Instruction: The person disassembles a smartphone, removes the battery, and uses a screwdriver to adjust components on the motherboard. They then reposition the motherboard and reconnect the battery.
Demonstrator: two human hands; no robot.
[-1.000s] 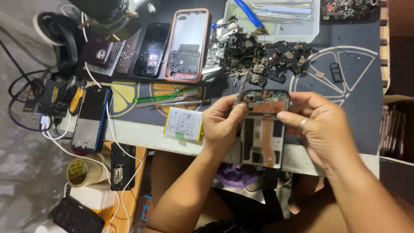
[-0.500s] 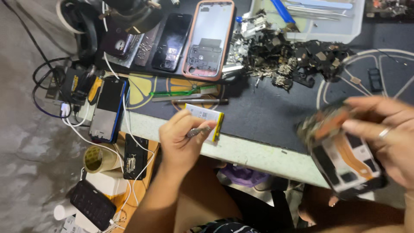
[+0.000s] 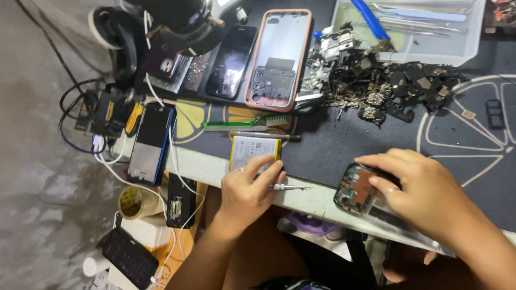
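Note:
My left hand (image 3: pixel 247 193) grips a small metal screwdriver (image 3: pixel 290 187) at the table's front edge, its tip pointing right. Just beyond its fingers lies a flat phone battery (image 3: pixel 253 151) with a yellow rim. My right hand (image 3: pixel 419 188) presses down on an opened phone (image 3: pixel 356 189) with its circuit board exposed, lying on the dark work mat (image 3: pixel 344 145) near the front edge. The hand covers most of that phone.
A pink-rimmed phone frame (image 3: pixel 279 56), dark phone (image 3: pixel 232 53) and a pile of small phone parts (image 3: pixel 387 80) lie at the back. A clear tray (image 3: pixel 430 32) holds tools. Green tweezers (image 3: pixel 242 123), a blue phone (image 3: pixel 151 142), cables (image 3: pixel 91 134) and tape roll (image 3: pixel 134 201) sit left.
The right hand has brought the opened phone down from the air onto the mat. The left hand, off the phone since a second ago, holds the screwdriver by the battery.

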